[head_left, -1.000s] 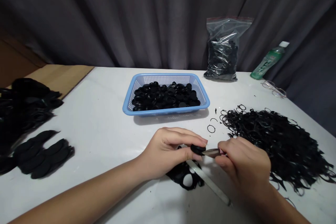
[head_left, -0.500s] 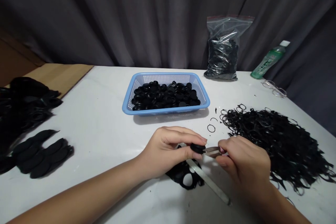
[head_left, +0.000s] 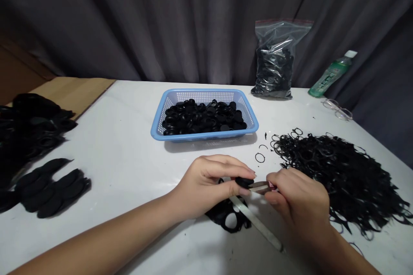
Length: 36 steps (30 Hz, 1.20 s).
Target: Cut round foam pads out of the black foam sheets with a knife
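My left hand (head_left: 208, 182) is closed, pinching a small round black rubber cap (head_left: 244, 181) between thumb and fingers. My right hand (head_left: 300, 195) grips a pair of small scissors (head_left: 259, 187), their handles mostly hidden in the fist with a bit of red showing. The blades meet the cap's right edge. Under my hands, on the table, lie a black rubber sheet with round holes (head_left: 239, 222) and a pale, narrow stick (head_left: 264, 233).
A blue basket (head_left: 155, 131) full of black round caps stands behind my hands. To the right is a heap of black ring trimmings (head_left: 351, 184). Black discs (head_left: 53, 187) lie left. A zip bag (head_left: 274, 68), green bottle (head_left: 332, 73) and glasses (head_left: 338, 110) stand or lie at the back right.
My right hand and the scissors have shifted slightly left, and the two blades look closer together. The cap stays in my left hand, a touch further right.
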Each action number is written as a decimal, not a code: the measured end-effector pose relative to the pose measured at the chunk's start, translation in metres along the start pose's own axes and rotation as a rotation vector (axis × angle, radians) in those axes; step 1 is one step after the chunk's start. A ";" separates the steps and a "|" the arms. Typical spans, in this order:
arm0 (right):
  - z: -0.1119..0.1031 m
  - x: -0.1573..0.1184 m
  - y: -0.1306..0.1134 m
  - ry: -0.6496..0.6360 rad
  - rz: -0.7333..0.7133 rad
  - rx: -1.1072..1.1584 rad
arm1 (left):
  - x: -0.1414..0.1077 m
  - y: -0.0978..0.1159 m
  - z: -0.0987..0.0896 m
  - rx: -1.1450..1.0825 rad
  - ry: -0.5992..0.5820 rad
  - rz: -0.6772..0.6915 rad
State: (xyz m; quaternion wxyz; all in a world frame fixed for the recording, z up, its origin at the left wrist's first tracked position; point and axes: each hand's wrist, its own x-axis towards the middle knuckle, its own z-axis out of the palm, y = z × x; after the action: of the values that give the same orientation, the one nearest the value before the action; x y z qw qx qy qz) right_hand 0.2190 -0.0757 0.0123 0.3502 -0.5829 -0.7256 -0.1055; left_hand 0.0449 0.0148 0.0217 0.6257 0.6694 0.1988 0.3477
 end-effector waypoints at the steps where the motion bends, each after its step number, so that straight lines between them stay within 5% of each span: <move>1: -0.001 0.001 0.000 -0.001 -0.004 -0.001 | 0.000 0.000 0.000 -0.005 0.001 0.000; 36: 0.001 0.001 0.001 0.024 0.004 -0.033 | -0.002 0.001 0.005 -0.019 0.057 -0.076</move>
State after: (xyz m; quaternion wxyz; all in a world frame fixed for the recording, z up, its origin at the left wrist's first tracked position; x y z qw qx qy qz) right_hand 0.2196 -0.0739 0.0121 0.3494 -0.5887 -0.7184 -0.1237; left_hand 0.0472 0.0101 0.0223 0.6386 0.6454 0.2385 0.3446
